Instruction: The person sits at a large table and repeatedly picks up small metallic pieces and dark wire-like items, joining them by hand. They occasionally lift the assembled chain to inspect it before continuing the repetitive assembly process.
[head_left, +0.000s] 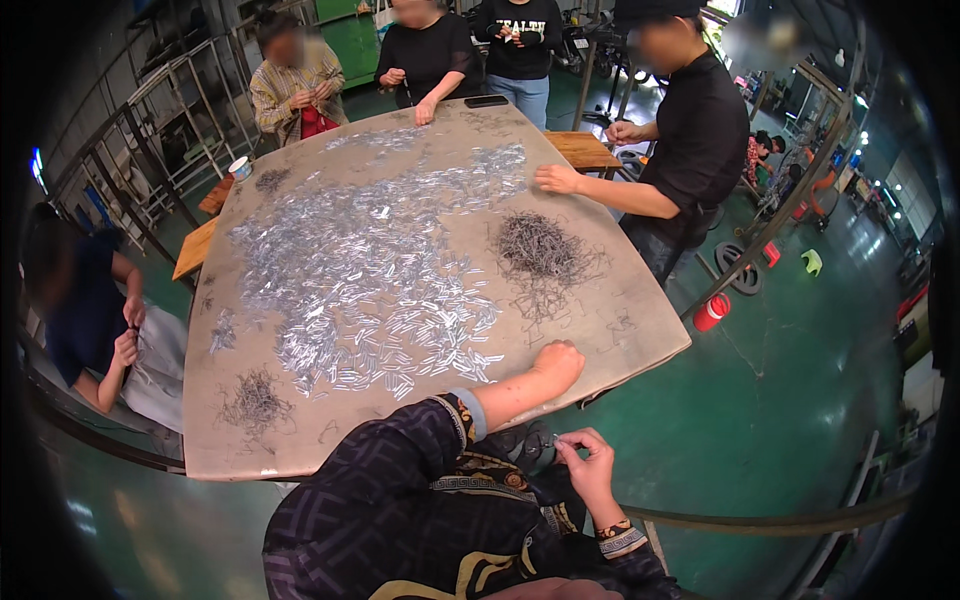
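My left hand point(560, 368) is closed in a fist at the near right edge of the table; whether anything is inside it cannot be seen. Below it, in front of my body, my right hand point(590, 462) pinches with thumb and fingertips at something small and thin, too small to make out. Many short, shiny silver metal pieces point(375, 330) lie spread over the tan-covered table point(600, 345). A tangled pile of thin dark wire pieces point(540, 247) sits beyond my left hand. Another dark wire pile point(255, 403) lies at the near left.
Co-workers stand or sit around the table, among them a person in black point(690, 140) at the right reaching onto it. At the far side are a phone point(486, 101) and a paper cup point(240, 168). A red container point(711, 312) stands on the green floor at the right.
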